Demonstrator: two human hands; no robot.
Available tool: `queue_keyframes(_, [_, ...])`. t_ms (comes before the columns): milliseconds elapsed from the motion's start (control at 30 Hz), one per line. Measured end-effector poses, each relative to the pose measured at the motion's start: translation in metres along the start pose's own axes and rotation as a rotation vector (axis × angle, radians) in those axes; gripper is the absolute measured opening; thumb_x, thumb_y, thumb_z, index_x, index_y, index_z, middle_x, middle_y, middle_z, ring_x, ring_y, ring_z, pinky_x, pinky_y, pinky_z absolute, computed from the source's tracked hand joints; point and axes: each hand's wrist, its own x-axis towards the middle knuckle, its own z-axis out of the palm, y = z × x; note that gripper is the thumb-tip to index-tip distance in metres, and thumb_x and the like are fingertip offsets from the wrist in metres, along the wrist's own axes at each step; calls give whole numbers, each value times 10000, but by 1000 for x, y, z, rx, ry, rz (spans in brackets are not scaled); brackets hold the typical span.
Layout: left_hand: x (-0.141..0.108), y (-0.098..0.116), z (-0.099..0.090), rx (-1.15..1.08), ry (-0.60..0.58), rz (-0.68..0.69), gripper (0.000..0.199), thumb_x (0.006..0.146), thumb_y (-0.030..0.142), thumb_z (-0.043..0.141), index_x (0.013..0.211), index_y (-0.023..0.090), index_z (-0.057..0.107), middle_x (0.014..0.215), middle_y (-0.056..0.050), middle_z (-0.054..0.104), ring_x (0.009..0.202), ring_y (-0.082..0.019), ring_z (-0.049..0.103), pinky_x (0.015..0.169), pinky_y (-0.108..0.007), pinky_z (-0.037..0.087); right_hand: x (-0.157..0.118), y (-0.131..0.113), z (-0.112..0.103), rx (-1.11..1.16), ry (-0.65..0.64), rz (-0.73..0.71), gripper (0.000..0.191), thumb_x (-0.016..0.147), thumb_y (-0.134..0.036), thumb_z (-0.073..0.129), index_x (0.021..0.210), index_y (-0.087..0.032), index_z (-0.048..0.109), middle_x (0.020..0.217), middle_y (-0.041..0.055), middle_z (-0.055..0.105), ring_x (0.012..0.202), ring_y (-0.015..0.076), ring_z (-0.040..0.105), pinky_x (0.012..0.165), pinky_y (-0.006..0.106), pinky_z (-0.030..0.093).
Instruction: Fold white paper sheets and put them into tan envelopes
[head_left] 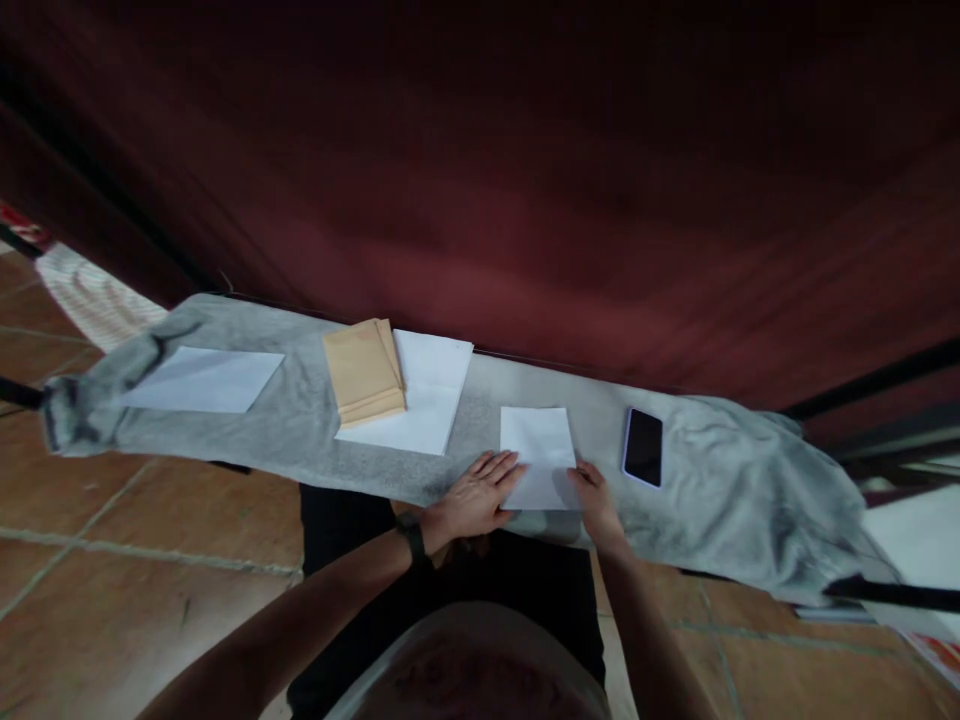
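A white sheet of paper (pixel 538 437) lies in front of me near the cloth's front edge, with a faint crease across its middle. My left hand (pixel 480 493) rests flat on its left edge, fingers spread. At the right edge, my right hand (pixel 595 498) pinches the paper between thumb and fingers. To the right of that hand lies a phone (pixel 643 447) with a dark screen and a pale purple rim. Left of the paper sits a stack of white sheets (pixel 435 385), partly covered by several brown envelopes (pixel 361 365).
A grey cloth (pixel 300 440) covers the narrow bench and hangs in folds at both ends. Another white sheet (pixel 210 380) lies at the far left. Behind the bench rises a dark red curtain (pixel 450 220). Brown floor tiles (pixel 187 580) show below.
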Motion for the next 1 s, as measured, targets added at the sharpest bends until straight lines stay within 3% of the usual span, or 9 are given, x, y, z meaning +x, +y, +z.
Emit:
queue_keyframes(167, [1,-5,1,79,-5,-19,580,916,123,506,1487,214,461,1599,-109,442,1490,-209,388,1249,-387,238,-6,0,-4,-153,-29,-86,457,789,-573,603,904,-149,727,749,76,716,697,226,650,652,348,545])
queue_keyframes(300, [1,-11,7,67,-13,1,616,871,61,507,1468,212,486,1588,-98,461,1480,-212,403,1238,-388,269,-10,-2,-13,-272,28,-181,395,875,-373,542,1166,-154,698,1065,140,727,957,270,683,929,462,547])
queue_keyframes(400, [2,-18,12,31,-9,-15,695,810,5,510,1473,208,484,1582,-90,472,1475,-210,411,1230,-391,294,-10,-2,-18,-323,-57,-308,360,908,-224,475,1172,-229,720,1265,104,691,1197,252,635,1100,475,480])
queue_keyframes(533, [5,-26,14,-24,7,-15,746,754,-43,480,1455,212,517,1547,-67,521,1448,-194,447,1217,-383,330,-6,5,-23,-443,-265,-526,451,917,-89,405,1168,-248,744,1320,75,690,1263,227,621,1124,484,489])
queue_keyframes(700, [7,-31,14,-66,45,5,733,771,-32,478,1450,240,530,1535,-50,535,1428,-192,469,1209,-409,354,1,6,-28,-533,-264,-581,430,973,-114,411,1243,-249,717,1331,82,692,1268,230,626,1114,493,505])
queue_keyframes(800, [8,-30,14,-45,31,10,725,775,-36,481,1445,233,538,1548,-58,519,1439,-201,453,1216,-411,338,7,-6,-14,-628,-331,-676,378,1008,-201,466,1327,-225,667,1422,92,634,1376,241,536,1178,511,434])
queue_keyframes(933, [7,-27,13,24,-16,23,749,766,-33,503,1470,222,508,1572,-80,487,1467,-231,416,1235,-431,285,16,-21,23,-775,-517,-834,432,1059,-303,433,1464,-194,537,1553,81,505,1470,214,418,1249,477,324])
queue_keyframes(1000, [6,-26,14,52,-31,33,762,758,-28,513,1484,201,484,1580,-101,471,1476,-245,401,1235,-443,270,23,-24,40,-849,-517,-868,445,1067,-320,421,1484,-194,511,1589,86,455,1487,221,389,1256,480,301])
